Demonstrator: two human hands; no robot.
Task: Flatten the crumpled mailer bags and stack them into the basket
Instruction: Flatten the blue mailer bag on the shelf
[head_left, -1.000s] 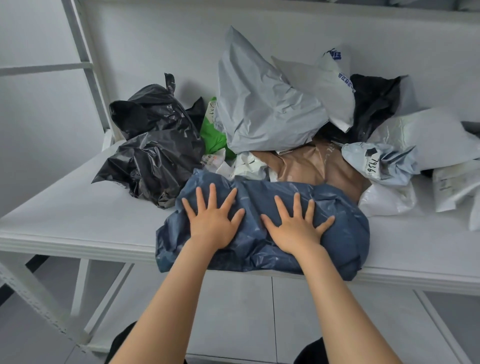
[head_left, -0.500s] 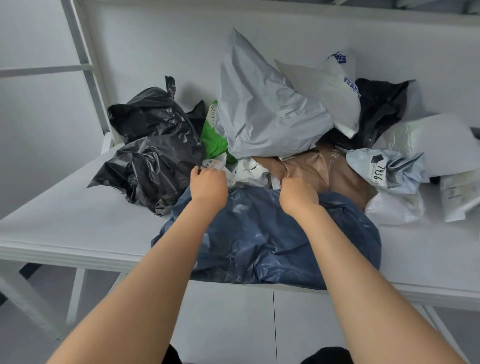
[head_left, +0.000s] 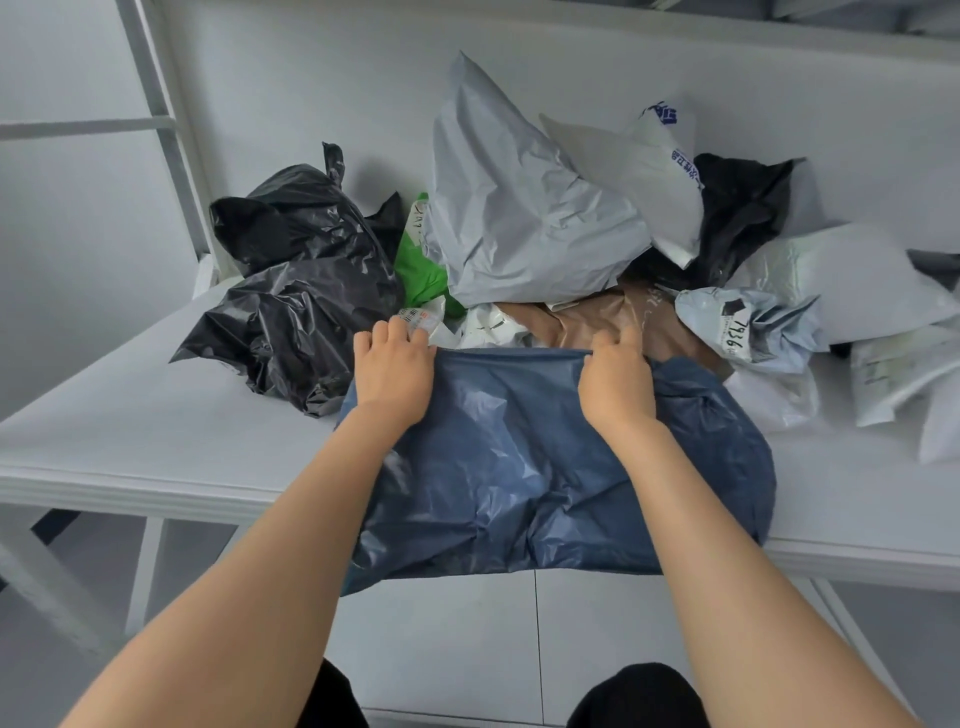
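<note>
A dark blue mailer bag (head_left: 524, 467) lies crumpled on the white table (head_left: 130, 431), its near part hanging over the front edge. My left hand (head_left: 395, 366) grips its far edge at the left. My right hand (head_left: 615, 376) grips the same edge further right, and the edge is pulled taut between them. Behind it lies a pile of crumpled mailers: black bags (head_left: 301, 291) at the left, a green one (head_left: 418, 267), a large grey one (head_left: 519, 208), a brown one (head_left: 613, 317), a white one with blue print (head_left: 660, 171). No basket is in view.
More white and pale mailers (head_left: 852, 291) lie at the right, one marked 7936 (head_left: 737, 332). A white wall (head_left: 311, 78) backs the table, and a metal frame post (head_left: 161, 119) rises at the left. Tiled floor (head_left: 467, 639) shows below the table edge.
My hands went from pressing flat and open on the blue bag to reaching its far edge and closing on it. The edge is now pulled straight between them.
</note>
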